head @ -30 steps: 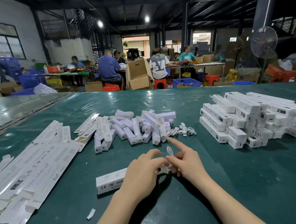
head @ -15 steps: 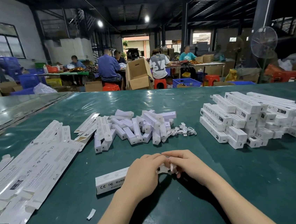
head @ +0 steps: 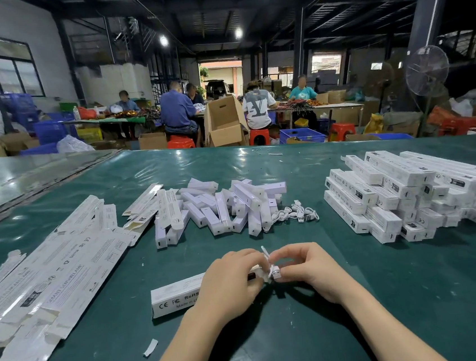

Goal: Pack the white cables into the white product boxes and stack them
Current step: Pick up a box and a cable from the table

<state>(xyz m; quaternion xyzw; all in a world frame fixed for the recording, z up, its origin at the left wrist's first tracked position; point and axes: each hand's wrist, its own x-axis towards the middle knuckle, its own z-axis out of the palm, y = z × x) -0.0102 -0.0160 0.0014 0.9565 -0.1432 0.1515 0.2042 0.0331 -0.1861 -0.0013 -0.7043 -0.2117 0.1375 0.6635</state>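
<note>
A long white product box (head: 175,298) lies on the green table (head: 419,293) in front of me. My left hand (head: 229,281) grips its right, open end. My right hand (head: 304,267) pinches a small coiled white cable (head: 271,268) right at that box opening; a loop of the cable sticks up between my fingers. More white cables (head: 296,214) lie in a loose bunch behind my hands. A stack of closed white boxes (head: 408,191) sits at the right.
Flat unfolded box blanks (head: 50,276) spread over the left of the table. A heap of small white devices (head: 219,208) lies at centre back. A paper scrap (head: 150,347) lies near my left forearm. Several people work at tables beyond the far edge.
My right hand's index finger, stretched out a second ago, has curled in. Both hands have closed together on the cable at the box's open end.
</note>
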